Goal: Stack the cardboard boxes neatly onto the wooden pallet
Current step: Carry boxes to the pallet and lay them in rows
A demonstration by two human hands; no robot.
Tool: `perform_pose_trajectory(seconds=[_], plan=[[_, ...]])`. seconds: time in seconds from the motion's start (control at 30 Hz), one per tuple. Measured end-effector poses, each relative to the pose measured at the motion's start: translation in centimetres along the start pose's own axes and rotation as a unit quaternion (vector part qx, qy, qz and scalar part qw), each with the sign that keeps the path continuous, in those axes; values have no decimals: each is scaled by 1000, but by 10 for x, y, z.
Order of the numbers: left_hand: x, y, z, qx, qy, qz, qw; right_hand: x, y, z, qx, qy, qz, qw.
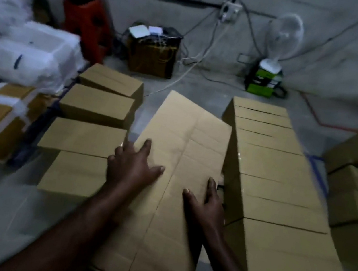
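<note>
With each grip open and holding nothing, the left hand (131, 165) and right hand (207, 200) press flat on 1 cardboard sheet (185, 136) at centre frame, hemmed between 4 boxes (83, 138) at left and a packed row of boxes (272, 173) at right, 1 fan (283, 34) upper right.

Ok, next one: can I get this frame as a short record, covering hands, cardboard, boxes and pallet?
left hand: fingers spread, pressing on the cardboard piece
right hand: fingers straight, resting on the same piece near its right edge
cardboard piece: large, creased, lying between two box rows
left row: four closed boxes
right row: closed boxes packed in a line
pallet: not visible
</note>
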State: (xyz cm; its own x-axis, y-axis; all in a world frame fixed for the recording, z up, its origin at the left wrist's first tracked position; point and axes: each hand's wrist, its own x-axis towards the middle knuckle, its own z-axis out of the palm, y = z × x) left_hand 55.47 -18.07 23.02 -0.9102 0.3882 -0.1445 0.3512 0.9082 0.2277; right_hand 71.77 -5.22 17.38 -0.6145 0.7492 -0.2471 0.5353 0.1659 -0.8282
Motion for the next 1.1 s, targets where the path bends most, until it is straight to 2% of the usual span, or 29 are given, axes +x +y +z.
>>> perform_pose_trajectory(seconds=[0.1, 0.23, 0.37, 0.5, 0.7, 0.8, 0.97, 1.1], plan=[[11, 36, 1, 13, -14, 86, 996, -4, 13, -23, 38, 61, 35, 997], [27, 61, 8, 1, -60, 146, 987, -2, 20, -37, 27, 121, 77, 989], [63, 70, 22, 0, -116, 203, 972, 9, 22, -27, 26, 174, 118, 977], [120, 85, 28, 24, -131, 309, 942, 32, 12, 6, 64, 252, 166, 951], [179, 100, 46, 41, -160, 439, 883, 53, -2, 54, 94, 349, 275, 891], [190, 109, 60, 44, -208, 484, 849, 51, -2, 67, 122, 392, 333, 849], [186, 131, 112, 74, -303, 533, 786, 44, 26, 93, 161, 434, 414, 784], [173, 129, 197, 104, -366, 520, 765, 46, 86, 114, 154, 456, 498, 722]])
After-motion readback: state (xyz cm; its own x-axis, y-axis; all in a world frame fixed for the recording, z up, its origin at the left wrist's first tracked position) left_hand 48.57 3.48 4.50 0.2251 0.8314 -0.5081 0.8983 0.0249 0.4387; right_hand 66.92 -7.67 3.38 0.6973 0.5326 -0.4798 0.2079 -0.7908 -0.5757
